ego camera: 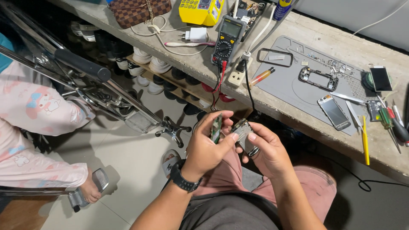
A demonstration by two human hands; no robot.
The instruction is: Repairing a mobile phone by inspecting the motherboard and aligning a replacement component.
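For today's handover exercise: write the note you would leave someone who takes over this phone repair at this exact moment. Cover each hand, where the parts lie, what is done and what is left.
Left hand: holds a small green circuit board upright.
Right hand: holds a silver phone part, close beside the board.
On the grey mat: an empty black phone frame, a phone screen, tweezers and loose screws. Screwdrivers lie to its right, a multimeter to its left.
Done: phone opened, board out.
Left: the parts are still apart; nothing shows whether the board was tested.
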